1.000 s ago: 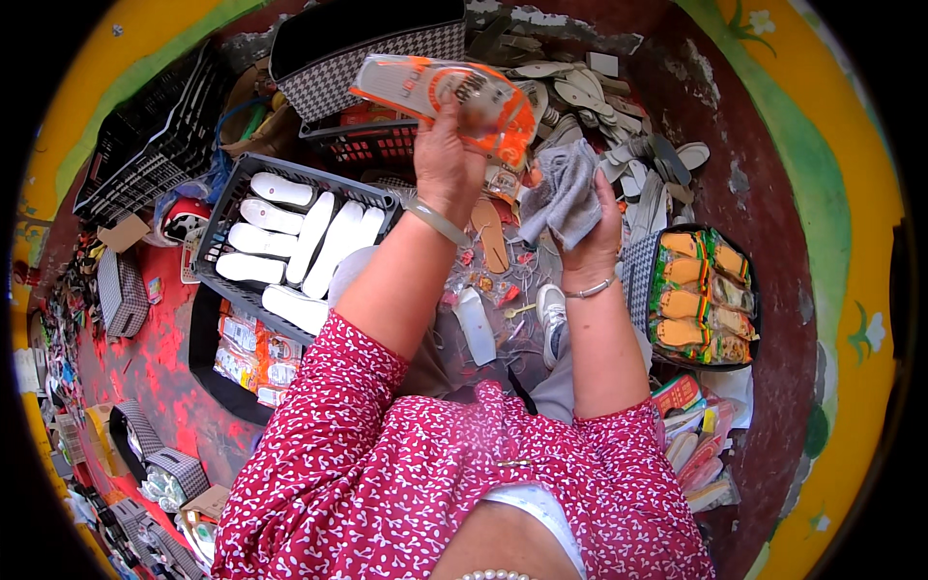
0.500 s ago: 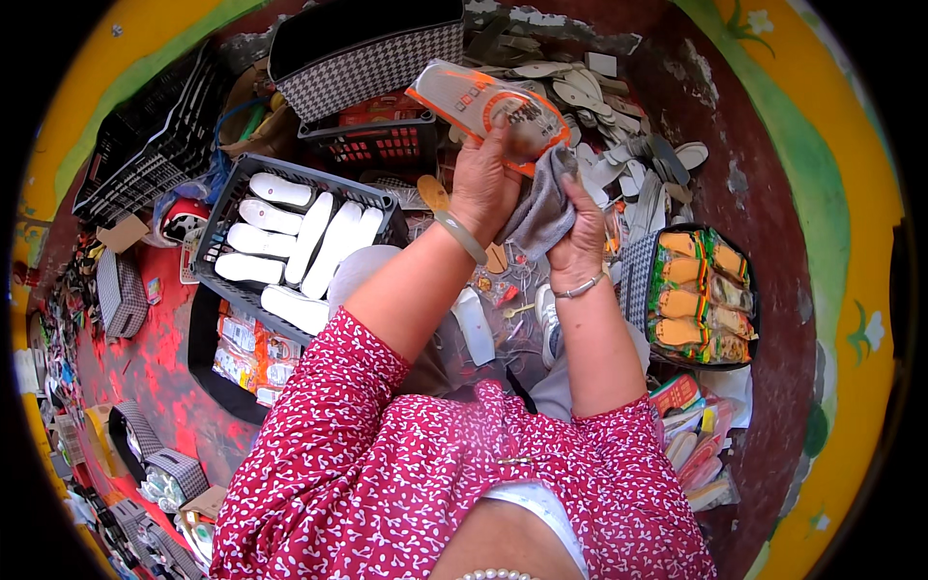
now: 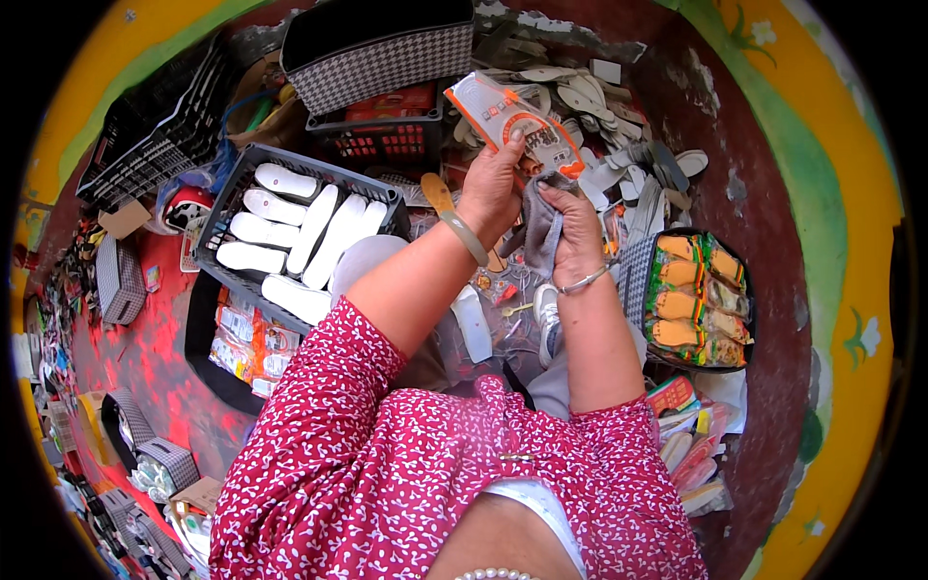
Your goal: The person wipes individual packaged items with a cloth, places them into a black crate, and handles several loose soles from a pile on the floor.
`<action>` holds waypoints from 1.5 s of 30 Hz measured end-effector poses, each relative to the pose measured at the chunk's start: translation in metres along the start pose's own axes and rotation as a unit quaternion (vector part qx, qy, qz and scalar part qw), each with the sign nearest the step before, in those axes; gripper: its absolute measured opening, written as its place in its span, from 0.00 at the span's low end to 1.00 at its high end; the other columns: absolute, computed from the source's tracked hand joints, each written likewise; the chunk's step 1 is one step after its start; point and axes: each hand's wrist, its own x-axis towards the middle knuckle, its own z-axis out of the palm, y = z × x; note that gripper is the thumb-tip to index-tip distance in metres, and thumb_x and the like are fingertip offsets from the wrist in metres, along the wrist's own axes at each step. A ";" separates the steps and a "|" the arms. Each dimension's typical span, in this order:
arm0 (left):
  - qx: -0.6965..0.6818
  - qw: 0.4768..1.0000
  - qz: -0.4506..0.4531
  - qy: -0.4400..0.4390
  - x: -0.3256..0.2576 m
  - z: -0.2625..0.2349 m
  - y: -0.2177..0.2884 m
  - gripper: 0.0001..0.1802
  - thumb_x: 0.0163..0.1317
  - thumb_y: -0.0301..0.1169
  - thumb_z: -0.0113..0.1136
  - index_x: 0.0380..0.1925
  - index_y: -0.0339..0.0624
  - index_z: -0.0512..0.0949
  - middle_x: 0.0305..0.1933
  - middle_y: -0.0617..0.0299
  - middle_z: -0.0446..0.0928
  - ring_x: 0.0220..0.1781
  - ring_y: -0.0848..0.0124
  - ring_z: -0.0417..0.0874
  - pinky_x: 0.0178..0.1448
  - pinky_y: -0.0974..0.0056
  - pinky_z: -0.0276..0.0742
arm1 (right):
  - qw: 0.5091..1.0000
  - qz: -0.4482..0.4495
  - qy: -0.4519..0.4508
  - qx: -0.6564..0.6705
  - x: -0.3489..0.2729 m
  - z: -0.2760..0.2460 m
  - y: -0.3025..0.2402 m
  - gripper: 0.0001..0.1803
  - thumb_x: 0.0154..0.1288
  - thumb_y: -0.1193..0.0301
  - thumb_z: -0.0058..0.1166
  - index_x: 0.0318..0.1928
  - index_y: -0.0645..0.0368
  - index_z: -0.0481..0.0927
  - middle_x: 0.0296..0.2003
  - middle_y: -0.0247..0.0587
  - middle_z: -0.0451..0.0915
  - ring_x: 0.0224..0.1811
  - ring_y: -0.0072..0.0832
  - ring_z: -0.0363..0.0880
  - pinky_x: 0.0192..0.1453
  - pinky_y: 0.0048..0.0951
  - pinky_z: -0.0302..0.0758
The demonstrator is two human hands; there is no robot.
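Grey cloth (image 3: 543, 230) — bunched — hides (partly) behind the right hand (image 3: 578, 230).

Flat, clear plastic packet with orange edging and print (image 3: 522, 114): held aslant, printed face visible, lying directly beyond the soft grey fabric cloth (image 3: 543, 232). Cloth: bunched, creased, hanging downward. Packet's near end adjoins the cloth's top; contact cannot be confirmed.

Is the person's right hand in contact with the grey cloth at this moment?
Touching. The head view shows it plainly: the right hand grips the grey cloth, its thumb and fingers pressed onto the fabric with no gap.
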 end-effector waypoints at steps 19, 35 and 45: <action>-0.016 0.941 0.316 0.118 -0.063 -0.076 0.202 0.11 0.63 0.28 0.51 0.44 0.36 0.72 0.41 0.58 0.77 0.43 0.67 0.78 0.53 0.60 0.73 | 0.967 0.197 -0.053 -0.155 -0.106 0.018 0.077 0.10 0.53 0.80 0.50 0.39 0.65 0.76 0.32 0.40 0.80 0.30 0.28 0.81 0.35 0.25 0.79; 0.341 0.605 0.252 0.674 -0.501 -0.417 0.335 0.13 0.53 0.15 0.47 0.41 0.33 0.70 0.37 0.56 0.76 0.33 0.68 0.80 0.37 0.66 0.77 | 0.934 0.273 0.066 -0.223 -0.060 -0.055 0.119 0.08 0.54 0.79 0.52 0.36 0.64 0.76 0.31 0.43 0.81 0.30 0.33 0.82 0.33 0.28 0.82; 0.537 0.474 -0.037 0.697 -0.450 -0.509 0.276 0.15 0.51 0.24 0.49 0.38 0.35 0.79 0.41 0.43 0.78 0.48 0.52 0.78 0.51 0.58 0.72 | 0.930 0.216 0.110 -0.276 -0.089 -0.032 0.108 0.07 0.54 0.77 0.53 0.35 0.62 0.76 0.30 0.41 0.81 0.28 0.32 0.81 0.33 0.28 0.81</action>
